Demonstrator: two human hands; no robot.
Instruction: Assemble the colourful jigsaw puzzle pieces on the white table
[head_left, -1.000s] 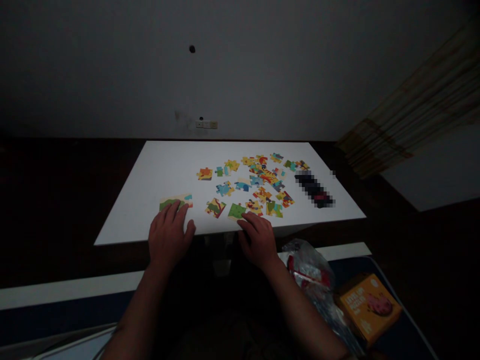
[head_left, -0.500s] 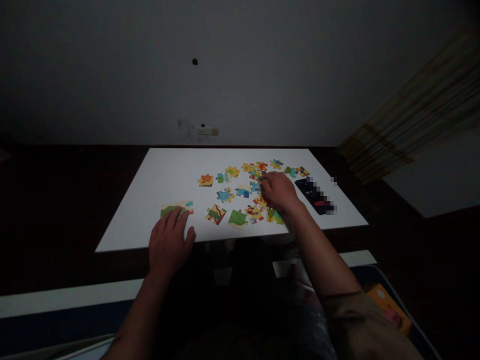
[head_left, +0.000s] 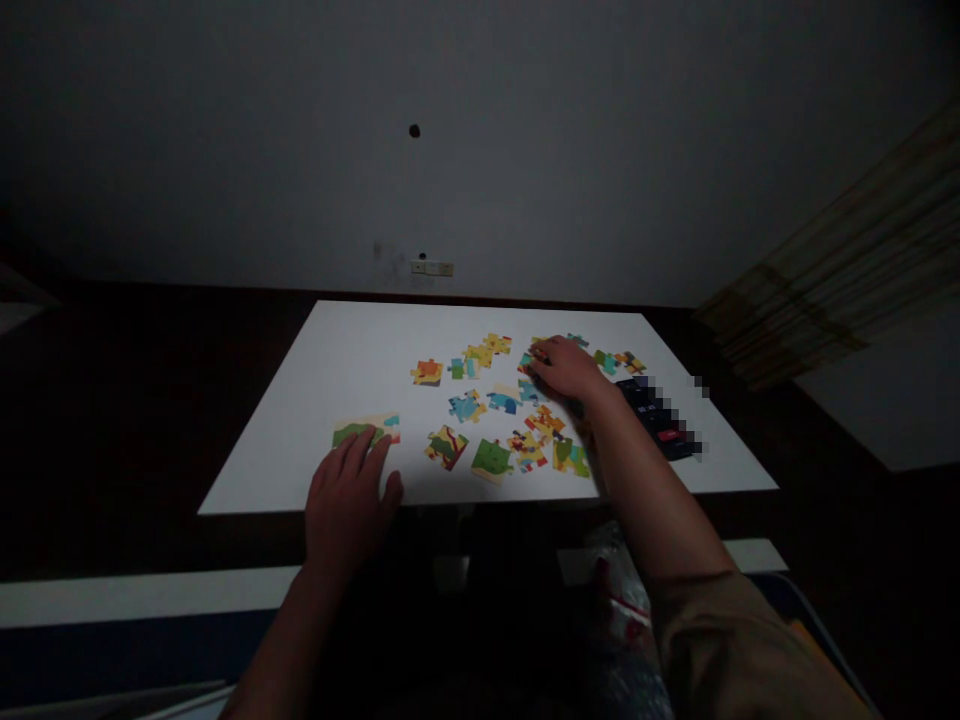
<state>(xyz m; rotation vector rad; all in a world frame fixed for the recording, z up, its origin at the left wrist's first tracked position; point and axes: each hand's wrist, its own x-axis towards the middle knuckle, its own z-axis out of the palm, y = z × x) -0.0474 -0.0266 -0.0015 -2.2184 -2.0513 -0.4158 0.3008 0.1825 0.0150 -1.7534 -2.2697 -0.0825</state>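
Fingers stretched out, my left hand (head_left: pixel 349 500) lies flat near the table's front left edge. Its fingertips rest on a flat jigsaw section (head_left: pixel 386 428) with green, cream and red on it. My right hand (head_left: pixel 568 368) reaches over the loose pieces right of the middle. Its fingers curl down on a small multicoloured jigsaw piece (head_left: pixel 526 363), which they partly hide. Nearby lie blue pieces (head_left: pixel 502 400), yellow pieces (head_left: pixel 480 355), an orange piece (head_left: pixel 427 373), a green piece (head_left: pixel 493 459) and a yellow-red piece (head_left: pixel 527 450). My right forearm covers part of the table.
The pieces lie on a white table (head_left: pixel 270 440). A dark, partly pixelated flat device (head_left: pixel 651 410) is right of my forearm. More pieces (head_left: pixel 606 362) lie beyond it. A clear plastic bag (head_left: pixel 626 640) is below the table edge. A wall with a socket strip (head_left: pixel 432 268) stands behind.
The view has shifted, so the table sits a little lower and further right. My right hand has moved slightly back over the pieces, uncovering the orange-red ones in front. My left hand stays put.
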